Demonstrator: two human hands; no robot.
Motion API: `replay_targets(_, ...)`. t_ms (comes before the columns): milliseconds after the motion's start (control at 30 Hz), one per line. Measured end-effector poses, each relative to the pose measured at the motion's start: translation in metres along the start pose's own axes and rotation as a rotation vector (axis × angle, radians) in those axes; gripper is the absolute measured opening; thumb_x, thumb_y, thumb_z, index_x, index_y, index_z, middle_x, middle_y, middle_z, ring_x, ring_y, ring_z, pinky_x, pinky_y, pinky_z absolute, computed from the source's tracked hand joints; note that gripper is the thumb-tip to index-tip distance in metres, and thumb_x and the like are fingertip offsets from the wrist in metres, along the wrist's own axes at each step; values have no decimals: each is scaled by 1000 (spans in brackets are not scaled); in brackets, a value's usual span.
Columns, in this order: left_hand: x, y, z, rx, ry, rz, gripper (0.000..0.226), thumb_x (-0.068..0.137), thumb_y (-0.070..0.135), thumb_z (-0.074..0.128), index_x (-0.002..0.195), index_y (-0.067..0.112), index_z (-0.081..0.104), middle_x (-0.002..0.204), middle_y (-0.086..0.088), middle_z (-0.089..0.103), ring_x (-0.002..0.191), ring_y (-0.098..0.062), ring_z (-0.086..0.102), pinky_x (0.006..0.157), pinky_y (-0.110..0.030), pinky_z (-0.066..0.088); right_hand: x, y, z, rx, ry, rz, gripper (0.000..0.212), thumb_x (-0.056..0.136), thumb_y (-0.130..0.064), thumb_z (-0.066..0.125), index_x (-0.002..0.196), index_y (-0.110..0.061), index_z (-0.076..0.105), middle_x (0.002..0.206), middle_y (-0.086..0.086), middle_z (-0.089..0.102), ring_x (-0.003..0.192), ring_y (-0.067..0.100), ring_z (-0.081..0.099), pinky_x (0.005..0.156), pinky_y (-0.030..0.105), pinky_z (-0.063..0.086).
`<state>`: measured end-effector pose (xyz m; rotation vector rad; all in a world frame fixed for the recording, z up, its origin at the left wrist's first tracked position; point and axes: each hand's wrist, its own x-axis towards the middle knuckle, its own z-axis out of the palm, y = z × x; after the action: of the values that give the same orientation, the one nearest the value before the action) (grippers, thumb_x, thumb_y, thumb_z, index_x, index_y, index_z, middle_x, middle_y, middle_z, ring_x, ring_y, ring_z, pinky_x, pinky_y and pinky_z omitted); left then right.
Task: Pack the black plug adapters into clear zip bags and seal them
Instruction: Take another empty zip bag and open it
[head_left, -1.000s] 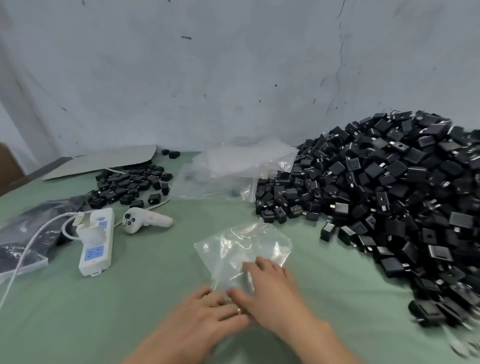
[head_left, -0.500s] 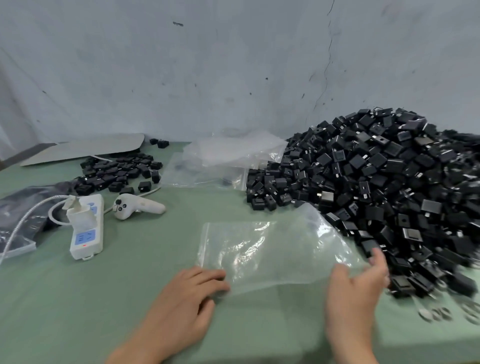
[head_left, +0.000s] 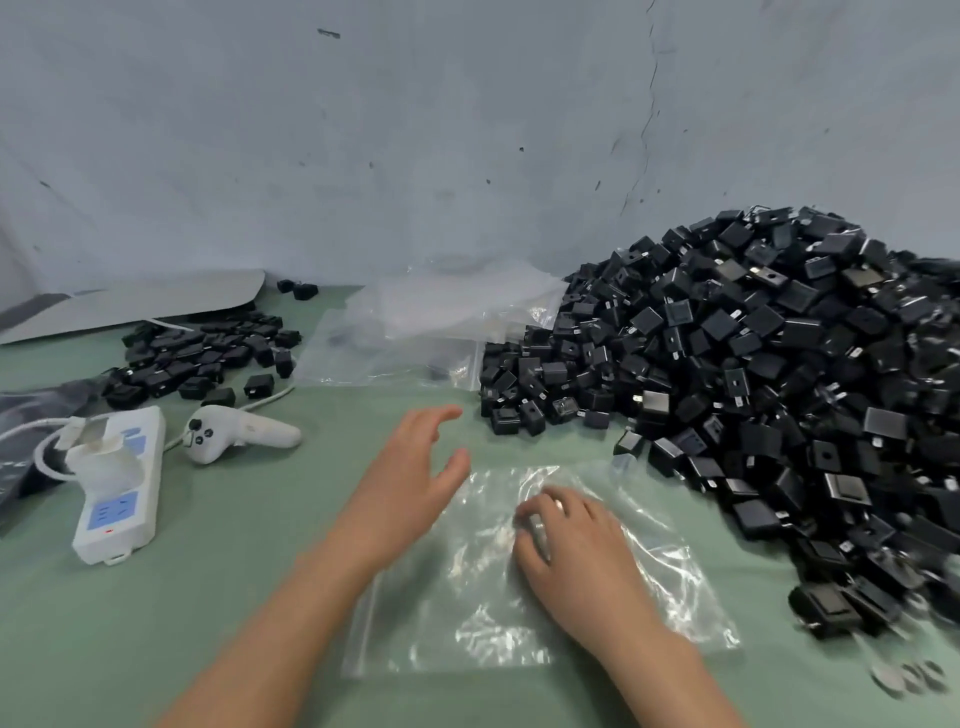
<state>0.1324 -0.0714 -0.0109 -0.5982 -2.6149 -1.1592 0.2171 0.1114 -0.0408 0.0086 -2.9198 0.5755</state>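
An empty clear zip bag (head_left: 467, 603) lies flat on the green table in front of me. My right hand (head_left: 576, 556) rests on its middle, bent fingertips pressing the plastic. Just left of the bag's far corner, my left hand (head_left: 410, 467) hovers above the table with fingers spread, holding nothing. A big heap of black plug adapters (head_left: 753, 389) fills the right side, its near edge a short way beyond the bag. A smaller group of black adapters (head_left: 197, 358) lies at the far left.
A stack of clear bags (head_left: 441, 322) lies by the wall between the two piles. A white power strip (head_left: 119, 483) with cable, a white handheld controller (head_left: 234, 434), a grey board (head_left: 130, 306) and dark plastic (head_left: 31, 415) occupy the left side.
The bag was pulled out and laid flat nearer to me. My right hand came back from the heap's edge onto the bag. My left hand lifted off it and moved forward.
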Motion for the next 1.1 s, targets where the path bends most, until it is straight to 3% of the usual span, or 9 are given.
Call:
replay_targets(67, 41, 1, 22, 92, -91, 6, 60, 92, 41, 63, 146, 29, 39, 149, 4, 36, 135, -15, 42, 111, -33, 37, 2, 1, -2, 16, 16, -10, 26, 101, -42, 36, 119, -35, 54, 136, -14, 46, 128, 12, 38, 109, 27, 26)
replay_targets(133, 77, -1, 45, 217, -205, -5, 84, 87, 55, 64, 155, 34, 19, 164, 3, 9, 149, -23, 23, 118, -42, 30, 8, 2, -6, 18, 40, -3, 24, 101, -42, 35, 111, -34, 55, 124, -16, 50, 119, 10, 41, 102, 26, 29)
replay_targets(233, 119, -8, 71, 288, -275, -25, 99, 80, 70, 61, 156, 40, 5, 166, 3, -9, 154, -26, 4, 119, -53, 26, 24, 0, -17, 53, 81, 18, 22, 100, -42, 34, 104, -31, 54, 107, -14, 56, 106, 12, 47, 94, 29, 35)
replay_targets(367, 143, -12, 95, 379, -278, 12, 90, 80, 70, 57, 153, 33, 20, 162, -6, 18, 150, -26, 16, 118, -49, 29, 43, -14, -17, 142, 5, -38, 29, 96, -46, 36, 79, -25, 45, 88, -3, 61, 84, 20, 55, 72, 38, 41)
replay_targets(500, 136, -19, 102, 475, -85, 220, 65, 77, 58, 47, 133, 27, 42, 130, -5, 49, 121, -28, 47, 98, -44, 47, 59, -23, -6, 181, -42, -115, 39, 92, -49, 35, 66, -20, 37, 73, 3, 58, 71, 29, 50, 60, 39, 29)
replay_targets(667, 136, -25, 102, 599, -150, 104, 55, 83, 60, 57, 133, 38, 45, 146, -3, 40, 122, -31, 48, 88, -41, 50, 80, -12, -9, 293, 75, -63, 35, 93, -44, 39, 65, -23, 37, 60, -2, 45, 67, 28, 45, 57, 40, 27)
replay_targets(867, 130, -24, 105, 703, -66, 147, 48, 89, 40, 57, 132, 35, 37, 125, -7, 47, 103, -33, 57, 70, -35, 40, 89, 4, -18, 387, 160, 44, 37, 95, -40, 40, 62, -25, 37, 61, -1, 47, 66, 28, 46, 57, 38, 33)
replay_targets(967, 129, -19, 89, 399, 1, 57, 34, 88, 41, 59, 118, 32, 48, 108, -2, 54, 86, -27, 61, 71, -35, 49, 89, 9, -21, 381, 186, 84, 32, 94, -39, 41, 65, -26, 42, 61, -1, 48, 68, 29, 45, 57, 38, 34)
replay_targets(1100, 133, -13, 38, -628, 149, -369, 17, 91, 34, 59, 92, 17, 57, 85, -8, 67, 64, -14, 62, 61, -27, 48, 80, -3, -21, 329, 110, 27, 30, 95, -42, 39, 75, -24, 51, 66, -3, 57, 71, 26, 54, 60, 36, 40)
